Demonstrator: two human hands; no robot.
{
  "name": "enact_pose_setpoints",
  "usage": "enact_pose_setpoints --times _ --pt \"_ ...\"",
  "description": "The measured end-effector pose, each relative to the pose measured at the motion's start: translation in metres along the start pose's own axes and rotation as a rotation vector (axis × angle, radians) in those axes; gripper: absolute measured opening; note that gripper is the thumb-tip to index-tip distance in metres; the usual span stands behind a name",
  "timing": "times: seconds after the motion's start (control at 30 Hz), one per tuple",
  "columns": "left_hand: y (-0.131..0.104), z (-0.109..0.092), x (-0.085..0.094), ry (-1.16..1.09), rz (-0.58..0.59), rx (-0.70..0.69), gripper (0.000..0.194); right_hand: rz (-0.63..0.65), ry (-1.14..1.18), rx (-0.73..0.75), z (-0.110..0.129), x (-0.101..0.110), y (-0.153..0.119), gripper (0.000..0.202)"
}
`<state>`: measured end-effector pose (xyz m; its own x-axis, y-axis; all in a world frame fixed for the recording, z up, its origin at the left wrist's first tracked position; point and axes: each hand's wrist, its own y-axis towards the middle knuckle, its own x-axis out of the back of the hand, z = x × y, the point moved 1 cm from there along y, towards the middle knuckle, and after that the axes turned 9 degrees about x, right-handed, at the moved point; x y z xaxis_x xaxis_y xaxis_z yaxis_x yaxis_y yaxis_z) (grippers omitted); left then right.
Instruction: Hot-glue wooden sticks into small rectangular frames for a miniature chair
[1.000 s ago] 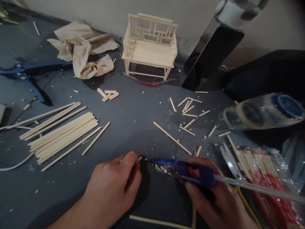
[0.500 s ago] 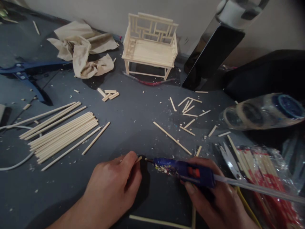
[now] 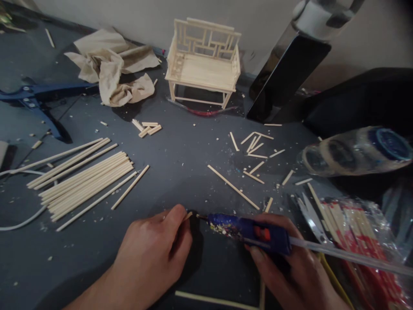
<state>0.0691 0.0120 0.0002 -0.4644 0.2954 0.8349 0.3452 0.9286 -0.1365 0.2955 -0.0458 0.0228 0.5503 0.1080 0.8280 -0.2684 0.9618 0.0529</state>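
Observation:
Pinched between the thumb and fingers of my left hand [image 3: 158, 245] is a small wooden stick piece [image 3: 189, 215]; only its tip shows. My right hand [image 3: 290, 262] is wrapped round a blue hot glue gun [image 3: 264, 234], with a clear glue stick [image 3: 351, 257] running out of its back. The gun's nozzle points left and sits just beside the tip of the stick piece; I cannot tell whether they touch. Below the hands lie joined thin sticks [image 3: 213, 300], partly hidden by my right hand. One longer loose stick [image 3: 232, 187] lies above the gun.
A miniature wooden bench [image 3: 206, 71] stands at the back by the wall. Round sticks [image 3: 87, 185] and blue cutters [image 3: 35, 97] lie left, near crumpled paper [image 3: 112, 69]. Right are short cut pieces [image 3: 254, 144], scissors [image 3: 311, 219], a plastic bottle [image 3: 351, 150], a phone [image 3: 290, 77] and packaged chopsticks [image 3: 361, 232].

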Motion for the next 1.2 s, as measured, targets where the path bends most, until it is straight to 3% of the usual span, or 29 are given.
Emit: enact_pose_setpoints --times 0.4,0.63,0.97,1.2 --pt "-0.002 0.000 0.001 0.001 0.056 0.045 0.014 0.016 -0.003 0.048 0.001 0.004 0.006 0.029" --pt "0.000 -0.003 0.004 -0.043 0.065 0.090 0.019 -0.046 0.024 -0.003 -0.007 0.005 -0.008 0.035" --pt "-0.008 -0.009 -0.001 -0.042 -0.087 0.079 0.012 -0.093 0.126 0.021 -0.008 0.013 -0.008 0.027" --pt "-0.007 -0.015 -0.007 -0.059 -0.128 0.048 0.007 -0.124 0.189 -0.022 -0.010 0.015 -0.007 0.027"
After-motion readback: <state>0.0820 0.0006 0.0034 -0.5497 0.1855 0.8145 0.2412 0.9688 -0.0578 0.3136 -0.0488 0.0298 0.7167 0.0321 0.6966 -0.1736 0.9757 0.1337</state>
